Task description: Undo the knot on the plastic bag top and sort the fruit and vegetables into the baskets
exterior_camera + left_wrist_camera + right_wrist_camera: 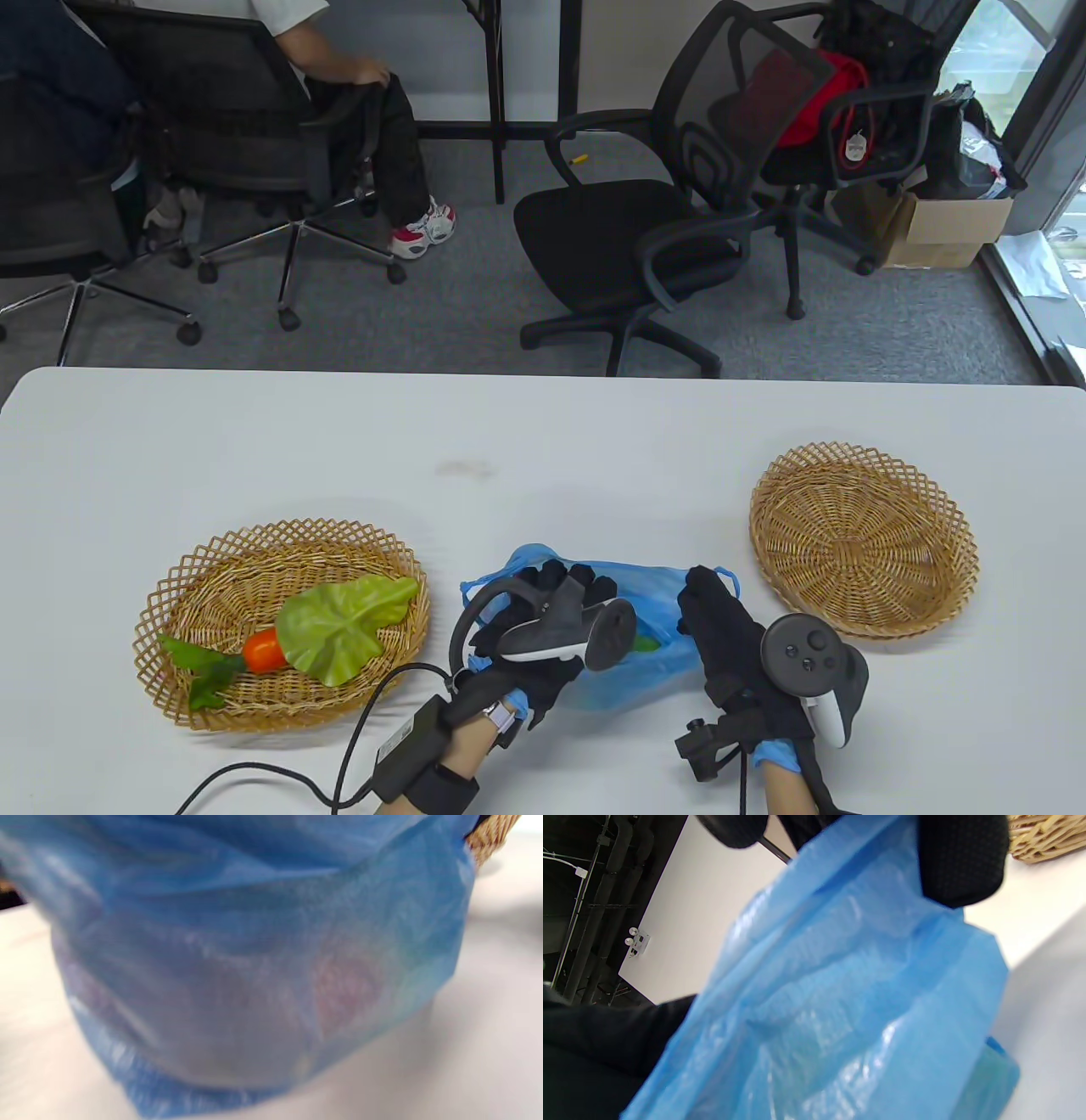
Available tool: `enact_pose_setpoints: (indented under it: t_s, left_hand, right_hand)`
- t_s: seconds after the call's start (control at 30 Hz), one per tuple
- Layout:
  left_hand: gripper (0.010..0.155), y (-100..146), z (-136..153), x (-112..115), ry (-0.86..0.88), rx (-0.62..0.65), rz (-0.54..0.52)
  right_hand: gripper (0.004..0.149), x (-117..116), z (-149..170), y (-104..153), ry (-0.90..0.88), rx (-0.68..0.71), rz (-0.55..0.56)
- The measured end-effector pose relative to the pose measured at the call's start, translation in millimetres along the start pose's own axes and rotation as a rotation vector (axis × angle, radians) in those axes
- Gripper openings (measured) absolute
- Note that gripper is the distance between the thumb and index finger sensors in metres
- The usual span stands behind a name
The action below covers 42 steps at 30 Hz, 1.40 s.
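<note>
Grey carpet and black office chairs (645, 229) fill the room behind a white table (543, 441), and a seated person's leg and red-and-white shoe (422, 229) show at the far left beside another chair. On the table's left side sits a wicker basket (212, 679) holding a carrot (265, 649) with green leaves and a big lettuce leaf (339, 624) lying partly over it. A second wicker basket (865, 536) sits on the right side of the table with nothing showing in it. Between the two baskets, near the front edge, stands the blue plastic bag (628, 679), its top open and spread. The left hand (543, 611) reaches down into the bag's mouth from the left, fingers pointing forward into the opening; the tracker hides most of them, so I cannot tell whether they grip anything. A bit of green shows inside the bag just beside that hand. The right hand (721, 632) holds the bag's right rim, and the right wrist view shows its gloved fingertips (961, 861) pinching the blue plastic (840, 997) and pulling it up taut. From the left wrist, the bag (254, 984) fills the frame, blurred, with a reddish shape dimly visible through the plastic, too vague to name.
</note>
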State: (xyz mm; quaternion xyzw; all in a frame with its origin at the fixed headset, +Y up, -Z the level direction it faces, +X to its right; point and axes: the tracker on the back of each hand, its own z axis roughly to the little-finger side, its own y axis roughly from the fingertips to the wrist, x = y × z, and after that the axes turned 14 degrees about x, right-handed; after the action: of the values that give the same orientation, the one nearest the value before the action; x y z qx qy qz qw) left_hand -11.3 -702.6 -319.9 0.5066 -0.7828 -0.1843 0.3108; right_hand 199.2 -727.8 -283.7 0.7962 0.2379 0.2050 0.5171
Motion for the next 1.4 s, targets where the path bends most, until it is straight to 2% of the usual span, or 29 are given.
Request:
enact_pose_setpoints:
  t_s: [0.1, 0.13, 0.23, 0.5, 0.67, 0.87, 1.03, 1.17, 1.4]
  left_hand:
    - [0.085, -8, 4, 3, 0.042, -0.006, 0.121]
    - [0.086, -10, 4, 3, 0.03, -0.016, 0.13]
    - [0.086, -15, 3, 2, -0.02, -0.034, 0.118]
    - [0.079, -20, 2, -1, -0.023, -0.02, 0.114]
    - [0.071, -17, 3, -3, -0.027, -0.012, 0.052]
    - [0.073, -19, 0, 0, -0.061, -0.023, 0.13]
    - [0.079, -24, -7, -2, -0.073, -0.036, 0.248]
    - [0.083, -29, -12, 0, -0.094, -0.035, 0.299]
    - [0.085, -29, -5, -1, -0.062, 0.014, 0.23]
  right_hand:
    - [0.058, 0, -1, 0, 0.001, 0.0, -0.002]
    - [0.058, 0, -1, 0, 0.001, 0.001, -0.003]
    - [0.058, 0, -1, 0, 0.003, 0.0, -0.003]
    - [0.058, 1, 0, 0, -0.001, 0.0, 0.0]
    - [0.058, 1, 0, 0, -0.002, -0.001, 0.001]
    - [0.058, 0, -1, 0, 0.001, 0.002, -0.003]
    - [0.058, 0, -1, 0, -0.003, 0.002, -0.004]
    - [0.058, 0, -1, 0, -0.003, 0.004, -0.004]
    - [0.058, 0, -1, 0, -0.007, 0.004, 0.002]
